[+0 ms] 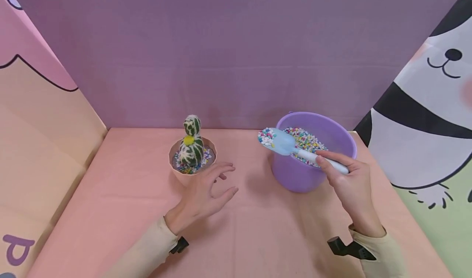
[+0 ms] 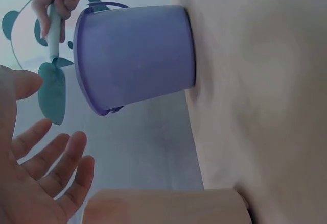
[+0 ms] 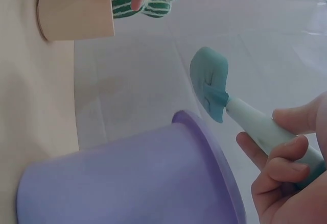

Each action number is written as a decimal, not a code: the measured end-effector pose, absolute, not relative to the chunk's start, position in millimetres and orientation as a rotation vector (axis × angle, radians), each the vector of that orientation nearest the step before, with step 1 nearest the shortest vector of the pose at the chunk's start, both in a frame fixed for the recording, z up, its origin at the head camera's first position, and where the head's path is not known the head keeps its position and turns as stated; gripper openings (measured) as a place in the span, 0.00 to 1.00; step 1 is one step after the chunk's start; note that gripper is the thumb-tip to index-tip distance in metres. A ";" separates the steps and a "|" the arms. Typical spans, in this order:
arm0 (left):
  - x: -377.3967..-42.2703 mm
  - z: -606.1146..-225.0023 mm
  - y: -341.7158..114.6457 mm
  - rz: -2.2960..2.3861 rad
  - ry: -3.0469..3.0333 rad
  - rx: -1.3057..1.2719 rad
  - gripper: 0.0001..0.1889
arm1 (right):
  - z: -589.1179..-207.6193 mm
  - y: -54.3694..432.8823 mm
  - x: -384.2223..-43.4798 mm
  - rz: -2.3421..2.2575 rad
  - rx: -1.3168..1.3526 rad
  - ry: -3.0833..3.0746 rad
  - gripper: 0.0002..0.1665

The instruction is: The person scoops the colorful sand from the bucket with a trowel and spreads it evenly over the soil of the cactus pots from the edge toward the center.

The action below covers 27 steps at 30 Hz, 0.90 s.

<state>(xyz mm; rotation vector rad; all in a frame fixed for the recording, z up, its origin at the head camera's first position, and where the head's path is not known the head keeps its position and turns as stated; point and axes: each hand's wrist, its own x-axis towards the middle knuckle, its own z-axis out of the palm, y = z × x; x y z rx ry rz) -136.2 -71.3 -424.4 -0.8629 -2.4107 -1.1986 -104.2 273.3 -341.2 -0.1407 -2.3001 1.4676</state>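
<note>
My right hand (image 1: pixel 350 183) grips the white handle of a light blue garden trowel (image 1: pixel 283 142). Colourful pebbles (image 1: pixel 266 137) lie on its blade, which is held over the left rim of a purple bucket (image 1: pixel 300 175). More small pebbles (image 1: pixel 307 140) fill part of the bucket. On the left stands a pale pink pot (image 1: pixel 179 175) with a green and white striped cactus (image 1: pixel 192 151) bearing a yellow flower; pebbles surround its base. In front of the pot is my left hand (image 1: pixel 203 194), fingers loosely bent and holding nothing. Whether it touches the pot cannot be told.
A pink cloth covers the table (image 1: pixel 258 237). Behind it rises a purple backdrop (image 1: pixel 236 56). Printed panels stand at both sides, the right one showing a panda (image 1: pixel 424 146). Each sleeve carries a small black wrist camera (image 1: pixel 350 249).
</note>
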 end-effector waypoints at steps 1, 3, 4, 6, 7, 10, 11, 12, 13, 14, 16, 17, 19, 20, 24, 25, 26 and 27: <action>-135.5 -425.8 -72.6 -1.191 -2.398 -0.882 0.25 | -341.6 271.8 -104.4 1.474 -0.140 -2.297 0.15; -134.1 -427.7 -75.7 -1.179 -2.365 -0.907 0.24 | -342.6 269.0 -104.3 1.488 -0.143 -2.294 0.15; -133.7 -428.8 -77.6 -1.186 -2.352 -0.917 0.24 | -343.1 267.5 -104.1 1.491 -0.144 -2.292 0.15; -133.3 -431.7 -82.0 -1.196 -2.319 -0.934 0.23 | -343.4 263.8 -103.4 1.486 -0.134 -2.290 0.15; -133.2 -433.3 -84.5 -1.203 -2.294 -0.946 0.22 | -343.7 262.1 -103.2 1.476 -0.125 -2.292 0.15; -133.1 -439.5 -94.2 -1.212 -2.221 -0.971 0.21 | -345.2 257.1 -103.2 1.450 -0.090 -2.292 0.14; -133.2 -441.3 -97.7 -1.213 -2.192 -0.982 0.21 | -345.8 255.6 -103.2 1.442 -0.080 -2.293 0.14; -133.4 -442.9 -101.3 -1.210 -2.165 -0.990 0.20 | -346.4 254.2 -103.1 1.435 -0.070 -2.294 0.13; -133.5 -444.3 -105.1 -1.208 -2.141 -0.994 0.20 | -347.0 252.8 -103.0 1.433 -0.064 -2.293 0.13; -133.8 -445.1 -108.8 -1.198 -2.127 -0.987 0.19 | -347.2 251.2 -102.9 1.433 -0.059 -2.292 0.13; -134.3 -446.1 -115.8 -1.191 -2.101 -0.973 0.18 | -348.4 248.8 -102.9 1.431 -0.055 -2.290 0.13; -134.5 -446.4 -119.0 -1.188 -2.097 -0.961 0.17 | -349.0 247.8 -103.0 1.429 -0.054 -2.288 0.13; -134.2 -447.2 -125.2 -1.174 -2.100 -0.924 0.16 | -349.5 245.1 -103.1 1.431 -0.054 -2.282 0.13; -133.8 -447.4 -128.0 -1.174 -2.104 -0.909 0.16 | -349.9 243.7 -103.4 1.431 -0.049 -2.280 0.13; -132.3 -449.9 -139.4 -1.181 -2.120 -0.862 0.16 | -352.2 238.2 -104.0 1.431 -0.014 -2.290 0.13; -132.3 -450.4 -142.5 -1.186 -2.129 -0.854 0.16 | -353.1 237.0 -104.2 1.429 -0.003 -2.297 0.13; -132.5 -450.6 -145.6 -1.190 -2.135 -0.851 0.17 | -354.1 236.0 -104.4 1.430 0.004 -2.304 0.13; -132.9 -451.3 -149.0 -1.192 -2.141 -0.847 0.17 | -354.9 234.9 -104.3 1.430 0.008 -2.312 0.13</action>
